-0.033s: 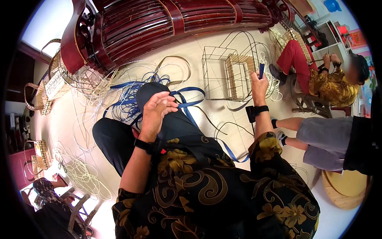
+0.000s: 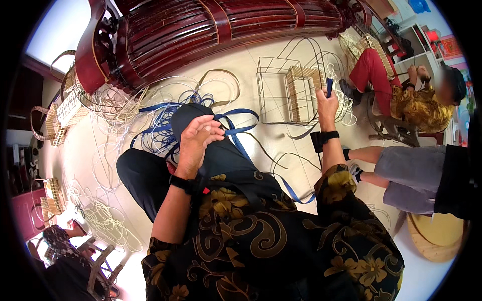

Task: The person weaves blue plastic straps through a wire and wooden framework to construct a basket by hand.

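My left hand (image 2: 195,143) is over my dark-trousered knee, fingers bent and thumb pressed to them. A flat blue strap (image 2: 242,129) runs from its fingertips and loops to the right. Out to the right, my right hand (image 2: 327,106) is closed on a dark blue strip (image 2: 329,86) that stands up above the fist. Beyond that fist is a wire basket frame (image 2: 273,90) with a partly woven tan panel (image 2: 299,95). Tangled blue straps (image 2: 163,123) lie on the floor past my left knee.
A dark red slatted bench (image 2: 170,30) spans the far side. Pale cane coils (image 2: 103,213) and woven baskets (image 2: 63,120) are at left. A seated person (image 2: 422,108) works at right, near a standing person in grey shorts (image 2: 409,170). Another person (image 2: 65,256) is lower left.
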Demonstrator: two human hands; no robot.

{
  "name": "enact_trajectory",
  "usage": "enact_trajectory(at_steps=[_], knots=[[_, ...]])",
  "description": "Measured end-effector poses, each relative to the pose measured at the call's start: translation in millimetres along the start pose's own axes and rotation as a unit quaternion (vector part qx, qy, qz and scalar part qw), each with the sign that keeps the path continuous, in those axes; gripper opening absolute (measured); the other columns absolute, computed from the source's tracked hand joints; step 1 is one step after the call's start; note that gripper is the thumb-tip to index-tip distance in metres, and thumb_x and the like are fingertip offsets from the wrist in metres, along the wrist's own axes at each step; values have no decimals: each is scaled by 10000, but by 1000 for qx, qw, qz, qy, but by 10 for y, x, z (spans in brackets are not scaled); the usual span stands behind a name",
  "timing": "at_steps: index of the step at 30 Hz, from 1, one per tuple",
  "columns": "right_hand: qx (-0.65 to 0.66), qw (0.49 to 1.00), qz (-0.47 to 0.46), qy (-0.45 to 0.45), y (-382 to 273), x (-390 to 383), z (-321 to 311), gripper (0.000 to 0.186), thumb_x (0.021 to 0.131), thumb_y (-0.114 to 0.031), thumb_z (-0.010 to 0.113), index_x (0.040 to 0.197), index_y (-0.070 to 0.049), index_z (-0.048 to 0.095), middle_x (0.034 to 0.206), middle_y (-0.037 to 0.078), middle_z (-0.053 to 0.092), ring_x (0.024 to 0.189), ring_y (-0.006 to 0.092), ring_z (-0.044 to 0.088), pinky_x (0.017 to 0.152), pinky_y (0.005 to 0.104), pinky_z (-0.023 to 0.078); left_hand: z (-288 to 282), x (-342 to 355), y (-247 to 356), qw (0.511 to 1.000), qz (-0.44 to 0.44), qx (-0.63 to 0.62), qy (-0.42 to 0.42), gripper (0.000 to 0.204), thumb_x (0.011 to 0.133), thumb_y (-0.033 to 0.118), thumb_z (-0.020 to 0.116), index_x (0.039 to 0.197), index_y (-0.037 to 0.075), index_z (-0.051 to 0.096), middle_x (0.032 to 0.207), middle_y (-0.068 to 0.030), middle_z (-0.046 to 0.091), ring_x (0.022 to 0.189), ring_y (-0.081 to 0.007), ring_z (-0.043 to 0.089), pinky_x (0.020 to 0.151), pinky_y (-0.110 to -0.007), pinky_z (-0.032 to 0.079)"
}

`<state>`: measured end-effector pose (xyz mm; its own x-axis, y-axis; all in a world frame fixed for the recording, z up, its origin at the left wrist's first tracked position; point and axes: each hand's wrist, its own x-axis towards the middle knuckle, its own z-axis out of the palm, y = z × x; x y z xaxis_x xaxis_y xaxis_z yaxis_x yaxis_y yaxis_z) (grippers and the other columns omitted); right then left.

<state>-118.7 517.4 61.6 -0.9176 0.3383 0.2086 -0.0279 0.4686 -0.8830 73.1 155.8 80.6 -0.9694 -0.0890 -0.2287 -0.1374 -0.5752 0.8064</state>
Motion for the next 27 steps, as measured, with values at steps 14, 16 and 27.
enact_trajectory(at_steps=[14, 16, 27], knots=[[-316, 948, 14, -40, 407, 27, 117, 494, 814, -537, 569, 945, -62, 606, 778, 171, 659, 777, 391, 629, 699, 481, 469, 22, 99, -21, 1000, -7, 6, -2, 267, 949, 31, 475, 1204, -34, 521, 1081, -186, 617, 896, -245, 645, 790, -346, 549], [-341, 938, 9, -62, 376, 25, 57, 496, 813, -538, 570, 932, -58, 600, 792, 171, 664, 789, 387, 633, 693, 481, 468, 30, 108, -22, 1000, -11, 3, -6, 266, 948, 29, 476, 1202, -36, 520, 1078, -184, 618, 895, -245, 645, 789, -344, 550], [-322, 946, 24, -11, 657, -755, -107, 491, 819, -393, 650, 1151, -47, 540, 983, 174, 627, 943, 361, 604, 802, 458, 475, 34, 77, -7, 1000, 1, 13, -12, 267, 939, 32, 489, 1194, -45, 508, 1067, -186, 608, 888, -248, 641, 783, -350, 553]])
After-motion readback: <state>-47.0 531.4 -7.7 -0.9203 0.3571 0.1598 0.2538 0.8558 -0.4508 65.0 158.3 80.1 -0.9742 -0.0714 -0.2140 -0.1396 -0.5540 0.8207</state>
